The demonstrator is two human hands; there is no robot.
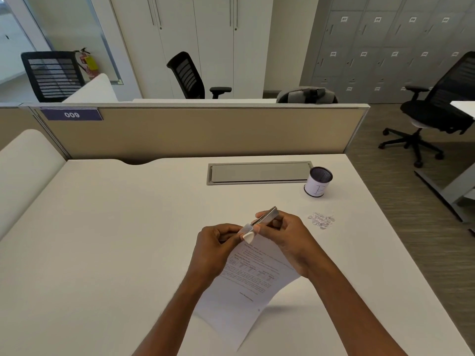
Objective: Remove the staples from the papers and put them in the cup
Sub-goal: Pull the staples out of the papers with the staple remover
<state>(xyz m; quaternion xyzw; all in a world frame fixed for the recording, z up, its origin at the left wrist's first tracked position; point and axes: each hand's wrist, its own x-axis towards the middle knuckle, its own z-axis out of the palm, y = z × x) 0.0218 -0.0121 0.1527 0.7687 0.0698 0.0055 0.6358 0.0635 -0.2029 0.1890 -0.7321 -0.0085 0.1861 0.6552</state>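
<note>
**Both hands at the papers' top corner, cup far right on the counter**

- Left hand: fingers curled, pinching the top corner of the papers. The corner is bent up and folded over at the fingertips.
- Right hand: closed round a thin flat metal tool, thumb on top. The near end of the tool meets the folded corner, right against the left hand's fingertips. The far end sticks out past the fingers, angled up and away.
- The staple is too small to make out, and so is the tool tip's exact contact with the paper.
- The papers are a printed sheet set with lines of text facing up. The top end is lifted between the two hands. The lower end runs back toward the person between the forearms, and its lower right edge is curled up off the counter, with a shadow beneath it.
- Cup: upright on the counter, white wall with a thin line mark and a dark mesh inside. It stands well apart from the hands, far right, just beside the right end of the grey cable hatch.
- Pile of small pale bits: on the counter between the cup and the right hand, touching neither. The bits are too small to identify.
- Background: a beige partition along the far edge of the counter carries a "009" label. There are black office chairs behind it and at right, with grey lockers behind.
</note>
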